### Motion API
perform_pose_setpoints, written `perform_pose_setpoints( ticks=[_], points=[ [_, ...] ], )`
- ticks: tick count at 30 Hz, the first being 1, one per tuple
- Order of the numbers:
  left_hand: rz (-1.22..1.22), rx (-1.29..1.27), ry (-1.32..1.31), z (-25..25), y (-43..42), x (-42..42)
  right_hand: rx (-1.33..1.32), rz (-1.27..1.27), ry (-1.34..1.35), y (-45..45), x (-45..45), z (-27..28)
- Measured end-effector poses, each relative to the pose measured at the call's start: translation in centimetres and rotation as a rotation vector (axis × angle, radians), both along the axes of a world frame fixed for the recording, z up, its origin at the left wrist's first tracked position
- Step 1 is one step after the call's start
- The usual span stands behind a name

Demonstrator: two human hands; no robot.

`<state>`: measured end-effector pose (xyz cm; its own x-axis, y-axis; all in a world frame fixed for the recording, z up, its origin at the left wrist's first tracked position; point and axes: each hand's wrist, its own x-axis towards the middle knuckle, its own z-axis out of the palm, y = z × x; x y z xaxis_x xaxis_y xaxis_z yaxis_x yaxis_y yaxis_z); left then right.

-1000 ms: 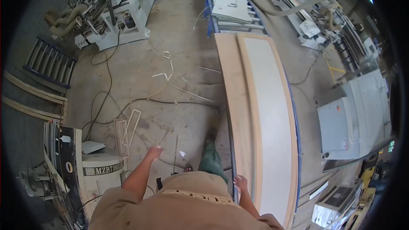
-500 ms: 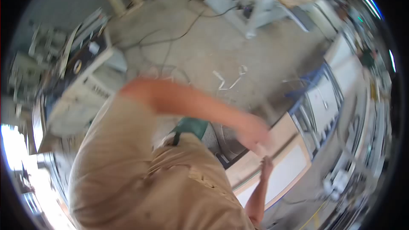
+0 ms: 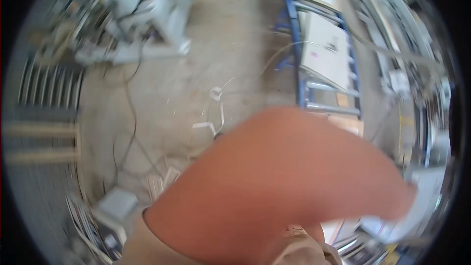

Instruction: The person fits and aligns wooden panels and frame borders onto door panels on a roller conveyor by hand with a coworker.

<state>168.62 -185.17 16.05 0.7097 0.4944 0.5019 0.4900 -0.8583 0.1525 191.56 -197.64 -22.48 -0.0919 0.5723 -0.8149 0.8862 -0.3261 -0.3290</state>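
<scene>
My left arm, raised and bent close to the camera, crosses the lower middle of the head view. Its far end, toward my left hand (image 3: 400, 201), is at the right, near a pale grey surface (image 3: 424, 203). The fingers are smeared and hidden, so whether they hold anything does not show. My right hand is out of sight; a small patch of skin shows below the arm, and I cannot tell which part it is. Behind the arm, a wooden-edged panel (image 3: 346, 123) shows only in part.
A blue-framed roller stand (image 3: 297, 49) carries white panels (image 3: 324, 51) beyond my arm. A grey machine (image 3: 169, 34) stands at upper left. Cables (image 3: 132, 113) and white strips (image 3: 222, 118) lie on the concrete floor. Metal rollers (image 3: 51, 86) are at the left.
The view has swung round to the right. My left arm has come up close to the camera, covering most of the panel. My right hand has gone out of sight.
</scene>
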Motion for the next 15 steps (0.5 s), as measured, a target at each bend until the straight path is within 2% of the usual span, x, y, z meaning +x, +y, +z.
perform_pose_setpoints(
  ticks=[2, 3, 4, 5, 6, 7, 8, 10, 12, 15],
  points=[
    [-0.023, -0.069, 0.064, -1.6, 3.9, -5.3, -0.091, -0.131, -0.125, -4.7, 0.7, 0.5],
    [0.007, -0.128, 0.085, -2.6, 4.9, -10.4, -0.134, -0.156, -0.152, -6.3, 0.2, 0.6],
    [0.008, -0.194, 0.143, -2.1, 4.2, -19.4, -0.168, -0.168, -0.174, -7.2, -0.1, 0.4],
    [0.033, -0.321, 0.016, -6.0, 5.4, -23.0, -0.204, -0.177, -0.184, -8.2, -0.6, 0.0],
    [0.130, -0.542, 0.201, -6.9, 5.8, -26.9, -0.229, -0.176, -0.193, -8.7, -1.8, -0.2],
    [0.183, -0.792, 0.259, -7.8, 6.9, -30.6, -0.255, -0.168, -0.200, -8.7, -3.0, -0.5],
    [0.236, -0.811, 0.149, -8.6, 7.7, -34.4, -0.278, -0.156, -0.199, -8.1, -4.6, -1.2],
    [0.361, -0.957, 0.077, -13.5, 11.0, -41.1, -0.308, -0.092, -0.181, -5.1, -8.6, -3.7],
    [0.450, -0.913, -0.060, -16.6, 14.3, -47.8, -0.274, 0.049, -0.153, 0.8, -14.2, -6.6],
    [0.838, -0.998, -0.283, -21.0, 18.3, -57.9, -0.021, 0.244, -0.059, 15.7, -24.3, -11.1]
  ],
)
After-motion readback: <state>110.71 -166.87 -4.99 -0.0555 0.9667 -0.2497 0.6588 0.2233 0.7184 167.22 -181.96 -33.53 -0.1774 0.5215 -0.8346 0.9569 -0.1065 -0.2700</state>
